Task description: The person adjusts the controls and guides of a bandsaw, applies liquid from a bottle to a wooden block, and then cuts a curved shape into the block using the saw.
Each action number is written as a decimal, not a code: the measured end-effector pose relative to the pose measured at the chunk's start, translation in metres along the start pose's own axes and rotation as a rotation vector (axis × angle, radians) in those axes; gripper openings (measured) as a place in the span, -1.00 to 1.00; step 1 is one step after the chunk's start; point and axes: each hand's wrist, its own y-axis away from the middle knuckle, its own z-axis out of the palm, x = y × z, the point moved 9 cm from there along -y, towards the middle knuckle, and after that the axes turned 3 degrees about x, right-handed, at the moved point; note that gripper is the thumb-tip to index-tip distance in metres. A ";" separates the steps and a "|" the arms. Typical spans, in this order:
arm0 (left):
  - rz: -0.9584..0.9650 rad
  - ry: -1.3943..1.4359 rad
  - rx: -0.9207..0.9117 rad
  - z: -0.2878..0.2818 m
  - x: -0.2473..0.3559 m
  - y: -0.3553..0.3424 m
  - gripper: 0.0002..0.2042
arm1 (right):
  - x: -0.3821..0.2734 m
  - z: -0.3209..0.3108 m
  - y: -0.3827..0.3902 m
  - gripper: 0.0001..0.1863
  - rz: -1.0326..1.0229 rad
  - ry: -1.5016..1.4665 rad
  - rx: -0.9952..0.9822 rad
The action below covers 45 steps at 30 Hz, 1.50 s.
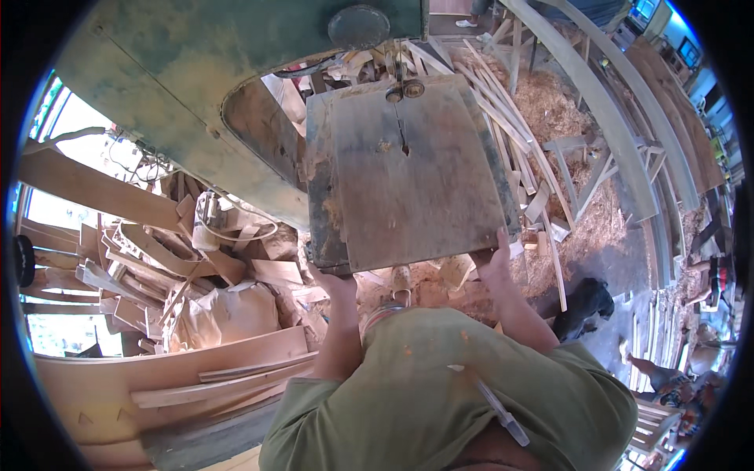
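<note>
On the saw [173,86], the table [420,196] is brown, scuffed and slotted; my left hand [338,286] and right hand [496,265] touch its near corners, their closure I cannot tell.

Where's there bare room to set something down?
Bare: the near half of the machine tabletop, between the dark slit and the left hand and right hand. Crowded: the wood scraps at left, the long strips at right.
</note>
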 end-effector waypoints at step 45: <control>-0.135 -0.257 -0.268 -0.003 -0.032 0.002 -0.41 | 0.031 0.006 0.003 -0.47 0.089 -0.075 -0.049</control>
